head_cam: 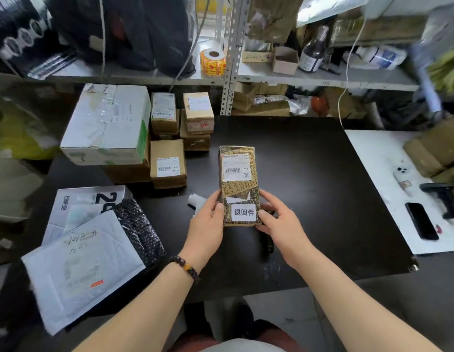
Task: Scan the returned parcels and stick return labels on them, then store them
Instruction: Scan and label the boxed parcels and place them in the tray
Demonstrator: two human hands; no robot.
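1. The left hand (210,222) gripped the parcel (237,179) at its lower left edge, thumb on the front and fingers curled behind. A bead bracelet (185,266) sat on that wrist.
2. The right hand (278,222) gripped the lower right edge the same way, its thumb tip touching the right side of the return label (243,212).
3. The parcel, a narrow brown box printed with lettering, was held mid-view over the black table (309,199), its long side running 12 to 6 o'clock. Whether its far end touched the table could not be told.
4. The return label, white with three black characters, sat at the 6 o'clock end of the parcel's face. A shipping label (236,167) with a barcode sat toward 12 o'clock.
5. Just past the left hand, at 10 o'clock, a white item (196,200) showed, partly hidden.
6. Further out at 10 o'clock stood cartons: a small box (168,163) nearest and a big white box (106,123) beyond it.
7. At 8 o'clock, mailers (81,265) overlapped at the table's edge.
8. At 3 o'clock, a white table (373,158) held a phone (421,221) and a scanner (443,196).
9. At 12 o'clock, a shelf (284,74) held a sticker roll (212,61), with a bottle (313,50) at 1 o'clock.
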